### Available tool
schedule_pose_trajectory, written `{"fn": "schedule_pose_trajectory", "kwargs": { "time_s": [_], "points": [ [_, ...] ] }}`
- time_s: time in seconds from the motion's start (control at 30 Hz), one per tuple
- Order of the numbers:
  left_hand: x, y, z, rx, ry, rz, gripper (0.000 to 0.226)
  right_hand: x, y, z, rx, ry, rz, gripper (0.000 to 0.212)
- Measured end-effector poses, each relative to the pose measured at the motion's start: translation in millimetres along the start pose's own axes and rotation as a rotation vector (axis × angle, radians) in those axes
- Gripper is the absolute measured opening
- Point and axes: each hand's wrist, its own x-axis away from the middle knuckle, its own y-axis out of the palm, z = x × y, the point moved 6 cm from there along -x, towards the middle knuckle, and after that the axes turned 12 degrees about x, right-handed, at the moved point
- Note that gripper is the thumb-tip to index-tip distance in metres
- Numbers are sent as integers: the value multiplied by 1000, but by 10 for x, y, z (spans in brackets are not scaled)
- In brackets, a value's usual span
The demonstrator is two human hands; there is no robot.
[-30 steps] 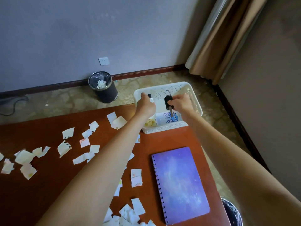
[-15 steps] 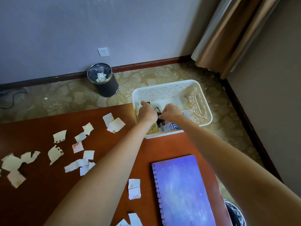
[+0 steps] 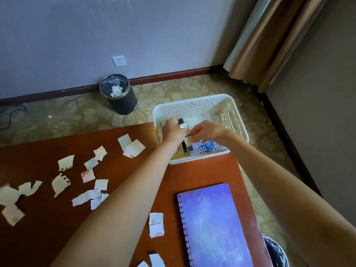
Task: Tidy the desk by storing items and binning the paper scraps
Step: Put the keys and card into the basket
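Both my hands are over the white lattice basket [image 3: 194,109] at the desk's far right corner. My left hand [image 3: 172,132] grips a small bottle with a black cap [image 3: 181,123]. My right hand [image 3: 209,132] has curled fingers and pinches a thin dark stick-like item [image 3: 187,135] beside the bottle; I cannot tell what it is. A black object [image 3: 185,147] lies in the basket below them, next to a blue-and-white packet [image 3: 205,148] and a yellow item [image 3: 178,152]. Several torn paper scraps [image 3: 65,162] lie across the brown desk [image 3: 44,234]. A purple spiral notebook [image 3: 213,224] lies near my right forearm.
A black bin [image 3: 123,102] with a clear liner and crumpled paper stands on the floor by the wall. A second bin [image 3: 276,254] shows at the desk's near right edge. A curtain [image 3: 269,41] hangs in the right corner, and a cable [image 3: 9,112] lies on the floor at left.
The black key fob that my right hand held has gone down into the basket. My left hand has lifted a little and the small bottle now shows in it. The view shifted slightly.
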Motion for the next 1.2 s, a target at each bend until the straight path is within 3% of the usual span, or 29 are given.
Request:
{"fn": "schedule_pose_trajectory", "kwargs": {
  "time_s": [0.07,0.13,0.2,0.27,0.37,0.73,0.87,0.97,1.1,1.2],
  "points": [
    [-24,56,-9,43,-4,-24,18,15,24,35,-8,8,-18,7],
    [-25,77,-29,41,1,-37,28,-27,34,121,0,44,0,22],
    [-36,61,-46,-19,25,-36,17,-56,36,221,77,102,15,32],
    [-36,44,-69,-106,30,-51,25,-84,58,306,151,156,-3,39],
    [7,36,-95,-205,14,-76,36,-84,106,332,225,192,-56,39],
    [135,-42,-58,-219,1,-88,36,-16,146,155,603,189,-57,40],
    [228,-118,23,-212,25,-82,28,69,105,86,663,186,56,39],
    [351,-214,112,-220,75,-85,32,219,20,-63,678,158,223,10],
    [652,-513,257,-169,159,-29,35,573,-8,-337,585,100,410,29],
    [965,-906,264,-119,208,73,35,963,142,-658,476,5,539,31]
  ]
}}
